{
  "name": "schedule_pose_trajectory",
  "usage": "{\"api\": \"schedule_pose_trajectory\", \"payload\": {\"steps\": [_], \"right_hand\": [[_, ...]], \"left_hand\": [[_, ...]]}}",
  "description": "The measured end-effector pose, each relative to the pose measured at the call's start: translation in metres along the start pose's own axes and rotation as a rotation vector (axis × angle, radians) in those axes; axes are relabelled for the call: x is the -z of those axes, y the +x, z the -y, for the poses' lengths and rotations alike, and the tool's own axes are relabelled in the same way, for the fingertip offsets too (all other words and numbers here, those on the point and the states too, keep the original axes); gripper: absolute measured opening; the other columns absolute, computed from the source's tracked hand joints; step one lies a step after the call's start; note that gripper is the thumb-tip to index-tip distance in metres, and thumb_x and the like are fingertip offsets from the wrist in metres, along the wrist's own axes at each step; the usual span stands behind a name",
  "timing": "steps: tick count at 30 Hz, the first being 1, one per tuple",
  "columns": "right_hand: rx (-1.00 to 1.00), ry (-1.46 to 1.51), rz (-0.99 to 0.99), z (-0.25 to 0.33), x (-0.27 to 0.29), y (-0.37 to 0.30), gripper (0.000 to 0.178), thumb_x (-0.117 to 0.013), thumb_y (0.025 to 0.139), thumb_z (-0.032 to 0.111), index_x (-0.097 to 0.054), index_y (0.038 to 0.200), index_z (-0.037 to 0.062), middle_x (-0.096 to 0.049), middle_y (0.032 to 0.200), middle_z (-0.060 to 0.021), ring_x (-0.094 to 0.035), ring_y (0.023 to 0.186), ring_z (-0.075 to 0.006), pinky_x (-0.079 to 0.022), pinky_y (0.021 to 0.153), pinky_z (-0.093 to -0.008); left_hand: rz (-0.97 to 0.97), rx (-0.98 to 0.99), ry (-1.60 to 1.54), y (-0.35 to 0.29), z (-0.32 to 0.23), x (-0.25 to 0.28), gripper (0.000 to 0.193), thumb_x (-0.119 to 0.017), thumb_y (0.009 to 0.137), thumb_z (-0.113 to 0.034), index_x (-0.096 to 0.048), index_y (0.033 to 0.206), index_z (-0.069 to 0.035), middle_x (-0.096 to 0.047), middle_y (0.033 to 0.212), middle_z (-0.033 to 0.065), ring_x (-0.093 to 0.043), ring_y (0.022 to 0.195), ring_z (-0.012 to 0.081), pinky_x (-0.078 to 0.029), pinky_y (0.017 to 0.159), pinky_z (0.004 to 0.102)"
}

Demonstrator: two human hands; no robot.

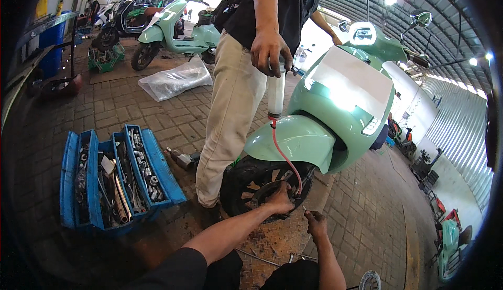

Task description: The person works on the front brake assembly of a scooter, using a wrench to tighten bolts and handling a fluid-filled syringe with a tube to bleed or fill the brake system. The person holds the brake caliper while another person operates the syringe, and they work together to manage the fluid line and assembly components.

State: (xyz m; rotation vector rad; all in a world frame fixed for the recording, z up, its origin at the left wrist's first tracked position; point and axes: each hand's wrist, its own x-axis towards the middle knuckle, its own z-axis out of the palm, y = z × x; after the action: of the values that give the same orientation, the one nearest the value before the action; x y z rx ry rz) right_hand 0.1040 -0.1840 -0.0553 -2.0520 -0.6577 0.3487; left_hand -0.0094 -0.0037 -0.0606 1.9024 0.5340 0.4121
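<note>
My left hand (280, 200) reaches into the front wheel (242, 185) of a mint green scooter (293, 140). Its fingers are closed near the lower end of a red hose (285, 156), and what they grip is hidden. Just right of the tyre, my right hand (316, 224) is closed in a pinch, with a thin metal tip (305, 208) showing at the fingers. A standing person's hand (271, 54) holds a clear cylinder (276, 96) upright above the front fender; the hose runs down from its bottom to the wheel.
A blue toolbox (94, 174) stands open at left, full of wrenches and sockets. An impact wrench (181, 159) lies beside the person's leg (225, 122). Loose tools (259, 257) lie on the rusty metal plate (272, 237) before me. Another green scooter (181, 30) stands behind.
</note>
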Motion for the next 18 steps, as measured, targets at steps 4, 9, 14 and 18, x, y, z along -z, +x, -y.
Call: {"api": "schedule_pose_trajectory", "payload": {"steps": [4, 9, 14, 18], "right_hand": [[0.064, -0.045, -0.002, -0.005, -0.002, 0.004, 0.039, -0.067, 0.085, 0.038, -0.065, 0.096, 0.0002, -0.049, 0.064, -0.0027, -0.047, 0.052, -0.0124, -0.040, 0.044, -0.0293], [0.023, -0.006, -0.002, -0.006, 0.000, 0.005, 0.039, -0.067, 0.085, 0.038, -0.065, 0.095, 0.0000, -0.048, 0.064, -0.0024, -0.046, 0.052, -0.0122, -0.039, 0.044, -0.0290], [0.013, 0.002, 0.010, 0.004, 0.001, -0.003, 0.039, -0.067, 0.085, 0.038, -0.065, 0.094, 0.0003, -0.048, 0.064, -0.0023, -0.045, 0.051, -0.0121, -0.039, 0.044, -0.0290], [-0.019, -0.020, 0.020, 0.008, 0.001, -0.005, 0.037, -0.067, 0.086, 0.037, -0.065, 0.094, 0.0012, -0.048, 0.064, -0.0024, -0.045, 0.052, -0.0124, -0.039, 0.044, -0.0291]], "left_hand": [[-0.002, 0.015, -0.008, 0.005, 0.008, -0.002, 0.076, -0.068, 0.070, -0.022, -0.021, 0.130, -0.015, -0.043, 0.132, 0.0163, -0.047, 0.123, 0.0375, -0.033, 0.099, 0.0580], [0.005, 0.027, -0.018, 0.004, 0.004, -0.002, 0.076, -0.068, 0.069, -0.023, -0.022, 0.129, -0.016, -0.042, 0.132, 0.0169, -0.047, 0.123, 0.0377, -0.033, 0.099, 0.0580], [0.030, 0.048, -0.016, 0.007, 0.009, -0.003, 0.076, -0.069, 0.070, -0.024, -0.023, 0.130, -0.016, -0.042, 0.134, 0.0158, -0.046, 0.124, 0.0377, -0.033, 0.099, 0.0576], [0.078, 0.051, -0.078, 0.013, 0.017, -0.006, 0.078, -0.069, 0.070, -0.024, -0.022, 0.132, -0.016, -0.042, 0.135, 0.0163, -0.046, 0.124, 0.0381, -0.032, 0.100, 0.0582]]}}
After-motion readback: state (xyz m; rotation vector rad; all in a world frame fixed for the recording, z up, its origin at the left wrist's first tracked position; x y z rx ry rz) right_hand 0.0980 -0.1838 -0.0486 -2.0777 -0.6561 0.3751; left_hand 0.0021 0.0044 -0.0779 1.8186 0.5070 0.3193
